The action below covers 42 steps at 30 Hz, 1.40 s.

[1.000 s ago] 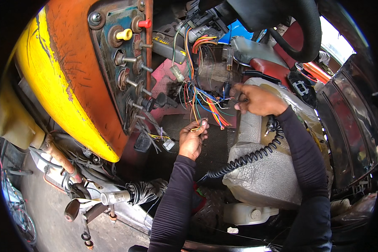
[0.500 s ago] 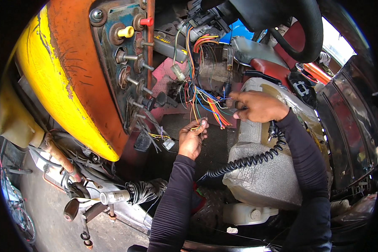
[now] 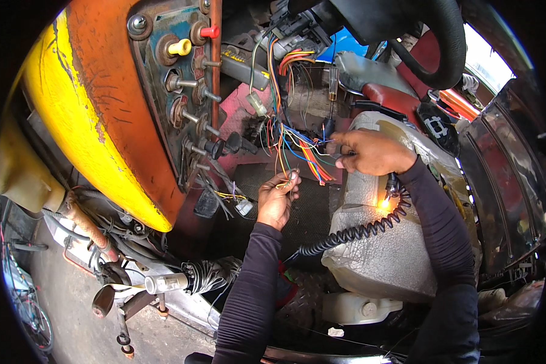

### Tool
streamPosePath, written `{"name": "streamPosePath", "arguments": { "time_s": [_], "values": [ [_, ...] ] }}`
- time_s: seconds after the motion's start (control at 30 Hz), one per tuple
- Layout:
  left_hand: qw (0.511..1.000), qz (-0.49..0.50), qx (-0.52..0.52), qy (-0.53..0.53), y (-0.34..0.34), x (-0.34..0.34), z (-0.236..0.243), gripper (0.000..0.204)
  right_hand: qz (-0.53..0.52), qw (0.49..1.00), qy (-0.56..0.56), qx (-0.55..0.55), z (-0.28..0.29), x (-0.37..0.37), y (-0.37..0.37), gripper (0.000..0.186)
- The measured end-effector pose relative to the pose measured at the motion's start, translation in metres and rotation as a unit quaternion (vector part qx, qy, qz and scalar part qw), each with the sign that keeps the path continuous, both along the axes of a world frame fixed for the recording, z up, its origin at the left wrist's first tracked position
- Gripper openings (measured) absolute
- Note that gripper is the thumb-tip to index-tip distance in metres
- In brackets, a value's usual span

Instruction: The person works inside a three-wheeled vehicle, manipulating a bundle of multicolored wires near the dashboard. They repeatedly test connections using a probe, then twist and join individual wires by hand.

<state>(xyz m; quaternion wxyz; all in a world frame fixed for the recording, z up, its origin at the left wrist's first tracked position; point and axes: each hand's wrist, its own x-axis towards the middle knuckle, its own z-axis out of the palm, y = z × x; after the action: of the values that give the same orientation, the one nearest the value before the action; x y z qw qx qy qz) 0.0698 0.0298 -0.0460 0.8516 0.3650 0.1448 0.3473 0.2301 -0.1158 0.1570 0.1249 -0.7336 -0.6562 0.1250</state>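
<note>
Bulb (image 3: pixel 384 204) lower, newly lit, hands (image 3: pixel 275 204) at wires (image 3: pixel 313 162)

We see a bundle of loose wires (image 3: pixel 311 161), orange, red, blue, green and yellow, its free ends splayed apart. Below and to its right we find a small lamp (image 3: pixel 384 204), lit and glowing yellow, beside a black coiled cord (image 3: pixel 361 232) curving off leftward.

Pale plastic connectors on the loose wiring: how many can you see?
2: an upper connector above the left hand, beside the bundled wires, and a lower connector to that hand's left. More may be hidden in the tangle.
</note>
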Motion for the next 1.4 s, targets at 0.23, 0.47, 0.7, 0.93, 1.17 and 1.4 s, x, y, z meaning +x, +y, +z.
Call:
{"name": "streamPosePath", "arguments": {
  "time_s": [0.23,0.47,0.7,0.93,1.17,1.4],
  "values": [
    [1.000,0.009,0.025,0.016,0.001,-0.001,0.003,0.026,0.006,1.000,0.024,-0.004,0.003,0.004,-0.003,0.026],
    [0.991,0.078,0.012,0.107,0.006,-0.023,0.008,0.020,0.012,0.992,0.129,-0.006,0.000,0.018,-0.003,0.023],
    [0.975,0.105,-0.007,0.197,-0.057,-0.073,0.071,0.013,-0.007,0.971,0.235,-0.042,0.018,0.009,-0.020,0.025],
    [0.971,0.156,0.098,0.154,-0.077,-0.130,0.117,0.028,0.005,0.948,0.313,-0.054,0.011,0.012,-0.027,0.029],
    [0.919,0.119,0.302,0.225,-0.095,-0.129,0.128,0.020,0.024,0.913,0.402,-0.068,-0.002,0.001,-0.025,0.033],
    [0.945,0.090,0.257,0.184,-0.106,-0.072,0.098,0.022,0.024,0.902,0.425,-0.071,0.001,0.001,-0.041,0.035]
  ]
}}
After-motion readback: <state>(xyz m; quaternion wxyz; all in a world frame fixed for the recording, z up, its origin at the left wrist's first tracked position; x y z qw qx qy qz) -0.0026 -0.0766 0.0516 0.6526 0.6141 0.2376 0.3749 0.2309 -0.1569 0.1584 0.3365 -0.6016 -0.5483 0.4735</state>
